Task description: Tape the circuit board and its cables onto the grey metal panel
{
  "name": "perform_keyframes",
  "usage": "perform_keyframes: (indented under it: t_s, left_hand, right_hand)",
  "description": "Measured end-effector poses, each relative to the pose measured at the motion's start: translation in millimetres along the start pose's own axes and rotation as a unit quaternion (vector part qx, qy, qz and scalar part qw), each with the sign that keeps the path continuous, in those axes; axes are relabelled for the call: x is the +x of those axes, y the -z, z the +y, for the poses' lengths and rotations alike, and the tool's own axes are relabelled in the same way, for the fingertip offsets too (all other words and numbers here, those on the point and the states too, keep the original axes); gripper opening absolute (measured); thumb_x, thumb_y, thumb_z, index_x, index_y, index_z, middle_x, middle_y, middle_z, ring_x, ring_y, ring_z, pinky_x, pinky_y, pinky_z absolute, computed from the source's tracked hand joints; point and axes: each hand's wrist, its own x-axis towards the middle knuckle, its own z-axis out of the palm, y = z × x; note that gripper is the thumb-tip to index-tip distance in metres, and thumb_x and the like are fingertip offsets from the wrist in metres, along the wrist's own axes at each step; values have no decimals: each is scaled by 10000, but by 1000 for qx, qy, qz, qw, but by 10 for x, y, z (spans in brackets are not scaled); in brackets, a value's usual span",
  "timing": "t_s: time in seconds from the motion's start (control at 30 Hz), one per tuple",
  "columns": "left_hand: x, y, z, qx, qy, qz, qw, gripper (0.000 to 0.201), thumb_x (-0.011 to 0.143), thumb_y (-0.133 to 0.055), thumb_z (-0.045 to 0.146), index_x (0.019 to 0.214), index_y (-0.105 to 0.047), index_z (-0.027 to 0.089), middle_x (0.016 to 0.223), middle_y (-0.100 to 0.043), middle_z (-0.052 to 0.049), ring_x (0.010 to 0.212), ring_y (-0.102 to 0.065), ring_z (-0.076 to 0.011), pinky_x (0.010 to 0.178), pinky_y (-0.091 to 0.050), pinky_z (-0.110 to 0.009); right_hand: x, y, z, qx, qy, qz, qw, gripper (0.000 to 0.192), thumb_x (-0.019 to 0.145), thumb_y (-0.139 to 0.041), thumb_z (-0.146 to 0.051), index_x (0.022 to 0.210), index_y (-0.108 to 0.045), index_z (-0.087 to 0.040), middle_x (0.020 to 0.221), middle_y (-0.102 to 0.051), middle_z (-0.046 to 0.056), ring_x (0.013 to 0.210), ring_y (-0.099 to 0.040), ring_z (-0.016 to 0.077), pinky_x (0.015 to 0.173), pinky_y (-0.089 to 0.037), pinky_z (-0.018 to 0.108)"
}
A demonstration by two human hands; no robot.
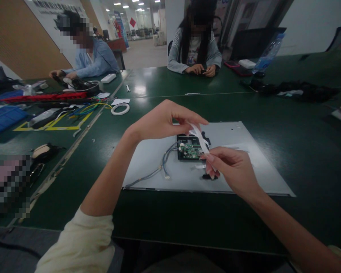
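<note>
The right hand (233,170) pinches the lower end of a white strip (200,138), the left hand (161,121) its upper end, both grips closed on it above the circuit board (190,148) on a grey panel (244,151). Beyond, two people sit across the green surface (301,121).

I am looking at an electronics assembly workshop inside an office building: long green worktables (272,110) marked with yellow tape, a circuit board (190,150), loose coloured wires (85,109), a tape roll (120,109), and two seated co-workers under ceiling lights.
</note>
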Motion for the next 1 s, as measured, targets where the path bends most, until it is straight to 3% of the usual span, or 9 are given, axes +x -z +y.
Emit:
perform_keyframes:
  t_s: [0.13, 0.3, 0.33, 0.4, 0.47, 0.57, 0.67, 0.8, 1.0]
  left_hand:
    - [-16, 33, -94, -20, -40, 15, 999, 415, 761, -550, 131, 1173, -554, 187, 971, -666, -37, 842, -622, -133, 754, -492, -238]
    - [-6, -40, -138, -65, -23, -117, 991, 687, 710, -644, 193, 1327, -345, 229, 1087, -624, -81, 821, -624, -132, 717, -486, -242]
    - [11, -77, -146, -68, -17, -134, 988, 685, 713, -649, 215, 1325, -342, 222, 1057, -635, -78, 808, -626, -131, 701, -482, -237]
    - [55, -158, -153, -56, -13, -133, 989, 490, 781, -585, 272, 1240, -445, 172, 940, -662, -64, 768, -624, -122, 660, -470, -220]
    - [101, -238, -139, -14, -18, -117, 993, 283, 848, -489, 310, 1039, -581, 122, 814, -663, -53, 708, -614, -109, 619, -451, -202]
    - [129, -341, -98, 106, -48, -72, 991, 286, 890, -412, 282, 825, -628, 106, 683, -633, -35, 638, -588, -96, 591, -419, -195]
    - [77, -438, -89, 284, -55, -26, 957, 294, 892, -405, 251, 732, -609, 113, 692, -625, -48, 641, -581, -117, 572, -394, -216]
    - [-98, -579, -114, 413, -44, -58, 908, 173, 869, -432, 185, 815, -587, 132, 760, -640, -53, 674, -604, -148, 534, -383, -225]
    - [-329, -844, -33, 474, 38, -75, 877, 180, 879, -383, 142, 991, -518, 100, 793, -648, -84, 648, -623, -165, 535, -420, -251]
  right_hand:
    - [18, -24, -9, -24, 16, 7, 1000, 168, 766, -608, -322, 757, -660, -163, 528, -587, -5, 430, -510, 73, 389, -411, 167]
    - [41, -47, 28, -28, 18, 13, 999, 169, 771, -606, -316, 760, -650, -153, 542, -595, -5, 443, -521, 74, 390, -389, 166]
    - [43, -46, 31, -30, 18, 18, 999, 171, 771, -605, -317, 761, -650, -152, 548, -596, -3, 449, -524, 76, 394, -389, 169]
    - [48, -41, 33, -35, 14, 29, 999, 179, 774, -601, -321, 763, -652, -149, 555, -596, -1, 458, -522, 77, 401, -389, 173]
    - [54, -36, 34, -37, 4, 39, 999, 196, 778, -592, -332, 759, -653, -147, 554, -590, -1, 459, -510, 76, 405, -385, 176]
    - [66, -38, 46, -26, -12, 45, 999, 225, 767, -595, -363, 745, -647, -144, 553, -583, 1, 447, -485, 74, 397, -371, 182]
    - [81, -45, 64, -1, -30, 36, 999, 264, 757, -596, -405, 779, -640, -145, 603, -605, 16, 476, -501, 83, 398, -367, 185]
    - [90, -59, 76, 37, -75, 8, 996, 356, 765, -553, -487, 776, -618, -138, 694, -630, 55, 562, -561, 113, 423, -390, 190]
    - [86, -113, 151, 29, -134, -92, 986, 520, 777, -421, -627, 837, -571, -133, 751, -626, 84, 611, -593, 148, 423, -401, 207]
